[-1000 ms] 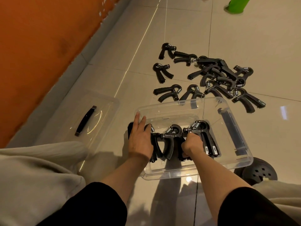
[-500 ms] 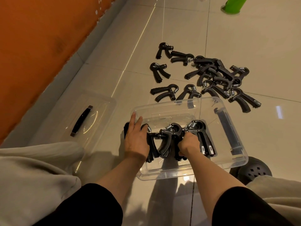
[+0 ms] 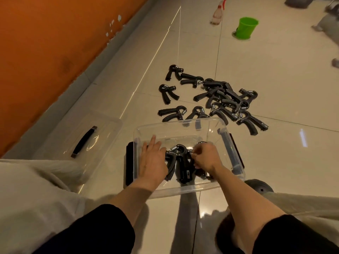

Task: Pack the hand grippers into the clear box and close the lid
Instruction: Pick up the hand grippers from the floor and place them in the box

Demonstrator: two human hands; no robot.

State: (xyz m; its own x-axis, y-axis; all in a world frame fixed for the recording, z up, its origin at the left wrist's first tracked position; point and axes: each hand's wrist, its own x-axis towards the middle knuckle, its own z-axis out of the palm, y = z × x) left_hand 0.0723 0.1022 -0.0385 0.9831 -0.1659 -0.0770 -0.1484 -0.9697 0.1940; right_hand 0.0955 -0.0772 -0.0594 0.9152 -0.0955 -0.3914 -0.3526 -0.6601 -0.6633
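The clear box (image 3: 180,124) stands open on the tiled floor in front of me. Three black hand grippers (image 3: 180,162) lie side by side on its bottom. My left hand (image 3: 153,163) lies inside the box with straight fingers resting on the leftmost gripper. Fingers curled, my right hand (image 3: 205,158) holds the top of the rightmost gripper, hiding most of it. Several more hand grippers (image 3: 222,99) are scattered on the floor beyond the box. The clear lid (image 3: 108,125) with its black handle (image 3: 84,142) lies to the left.
An orange wall (image 3: 45,52) runs along the left. A green bucket (image 3: 246,27) and a spray bottle (image 3: 217,14) stand far back. A black perforated shoe (image 3: 260,186) sits by the box's near right corner. My knees in pale trousers flank the box.
My left hand moved from the box's left wall onto the grippers inside. My right hand shifted up to the top of the right gripper. The view tilted up.
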